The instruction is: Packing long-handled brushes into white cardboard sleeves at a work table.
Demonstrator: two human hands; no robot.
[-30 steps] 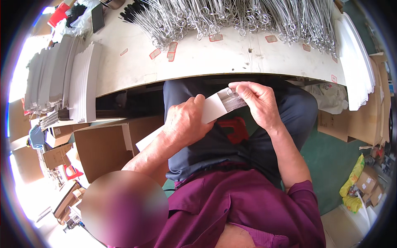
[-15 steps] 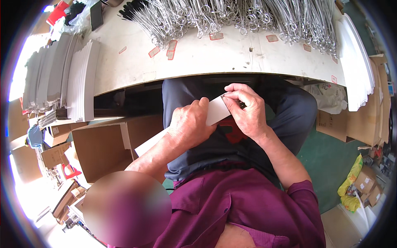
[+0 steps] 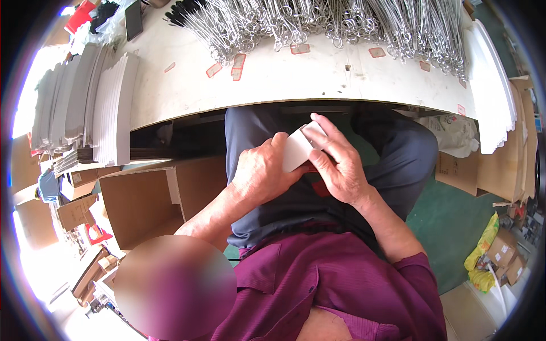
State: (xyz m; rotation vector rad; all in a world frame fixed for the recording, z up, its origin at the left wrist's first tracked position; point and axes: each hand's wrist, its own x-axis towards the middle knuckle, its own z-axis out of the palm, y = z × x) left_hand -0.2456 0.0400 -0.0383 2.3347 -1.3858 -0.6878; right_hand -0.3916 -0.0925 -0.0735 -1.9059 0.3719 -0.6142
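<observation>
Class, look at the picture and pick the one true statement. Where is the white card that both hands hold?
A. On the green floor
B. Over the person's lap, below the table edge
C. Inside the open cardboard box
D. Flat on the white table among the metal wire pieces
B: the left hand and right hand grip the white card between them above the lap, in front of the table edge.

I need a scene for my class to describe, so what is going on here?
A seated person holds a small white card over their lap with both hands: the left hand grips its lower end, the right hand its upper end. Ahead, a white table carries a heap of metal wire pieces and stacked white sheets.
</observation>
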